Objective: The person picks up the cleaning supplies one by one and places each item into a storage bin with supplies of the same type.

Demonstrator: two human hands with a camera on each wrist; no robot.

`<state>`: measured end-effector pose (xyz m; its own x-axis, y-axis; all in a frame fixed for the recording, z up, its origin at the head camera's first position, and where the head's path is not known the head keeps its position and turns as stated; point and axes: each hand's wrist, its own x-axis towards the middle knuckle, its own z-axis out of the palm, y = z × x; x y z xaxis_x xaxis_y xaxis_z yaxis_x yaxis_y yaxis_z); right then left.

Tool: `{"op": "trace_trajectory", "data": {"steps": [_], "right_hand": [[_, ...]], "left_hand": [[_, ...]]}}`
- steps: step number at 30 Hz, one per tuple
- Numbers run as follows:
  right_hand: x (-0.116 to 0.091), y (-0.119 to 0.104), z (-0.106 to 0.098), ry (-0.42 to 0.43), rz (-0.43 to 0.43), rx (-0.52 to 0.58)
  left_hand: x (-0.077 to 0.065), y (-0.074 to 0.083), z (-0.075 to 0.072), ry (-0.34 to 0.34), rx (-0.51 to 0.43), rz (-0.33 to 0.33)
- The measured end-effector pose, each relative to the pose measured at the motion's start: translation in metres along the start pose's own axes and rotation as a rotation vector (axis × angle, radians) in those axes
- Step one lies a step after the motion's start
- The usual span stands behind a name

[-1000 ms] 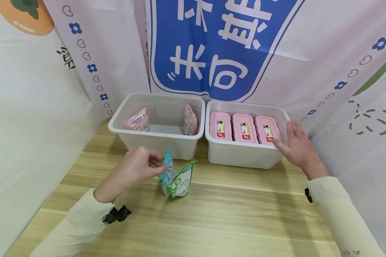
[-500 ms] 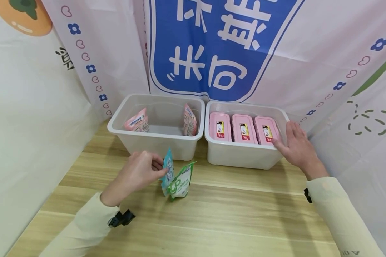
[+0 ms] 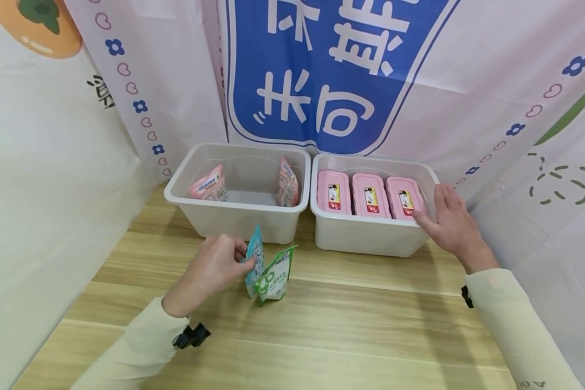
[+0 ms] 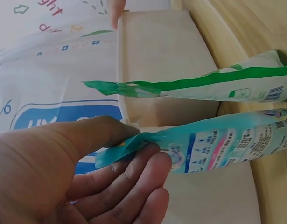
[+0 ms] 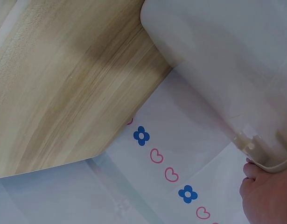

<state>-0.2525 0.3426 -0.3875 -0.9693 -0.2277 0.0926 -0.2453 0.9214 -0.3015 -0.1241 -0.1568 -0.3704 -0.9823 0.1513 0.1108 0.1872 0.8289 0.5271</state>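
My left hand (image 3: 219, 265) pinches the top edge of a blue pouch (image 4: 213, 144) between thumb and fingers. The pouch stands upright on the table, in front of the left bin. Just right of it, a green and white pouch (image 3: 275, 275) stands, leaning, its lower left edge overlapping the blue one. My right hand (image 3: 455, 225) holds the right corner of a grey-white plastic bin (image 3: 365, 238), its thumb over the rim and its fingers along the outside. The right wrist view shows only part of this hand, by the bin's handle.
Beside the right bin stands a matching left bin (image 3: 244, 219) with a pink pouch (image 3: 210, 185) at its left and another pink pouch (image 3: 288, 184) at its right. Three pink boxes, one a middle box (image 3: 370, 195), fill the right bin. Printed cloth (image 3: 175, 65) surrounds the wooden table (image 3: 351, 325).
My left forearm and wrist have shifted slightly rightward while the fingers stay at the blue pouch's top. The right hand, both bins and the green pouch have stayed put.
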Motion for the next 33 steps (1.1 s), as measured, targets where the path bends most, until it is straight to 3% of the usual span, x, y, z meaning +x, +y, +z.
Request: {"op": "trace_trajectory", "data": {"steps": [8,20,33], "right_hand": [[0.0001,0.0015,0.0,0.007,0.001,-0.005],[0.0002,0.0006,0.0002,0.008,-0.002,-0.004],[-0.0017,-0.0013,-0.0007,-0.011,0.009,0.002]], "left_hand": [[-0.0004,-0.0006,0.0044,0.041,-0.005,0.011],[-0.001,-0.0023,0.0057,0.052,0.0,-0.004],[-0.0027,-0.0098,0.0002,0.065,0.008,0.05]]}}
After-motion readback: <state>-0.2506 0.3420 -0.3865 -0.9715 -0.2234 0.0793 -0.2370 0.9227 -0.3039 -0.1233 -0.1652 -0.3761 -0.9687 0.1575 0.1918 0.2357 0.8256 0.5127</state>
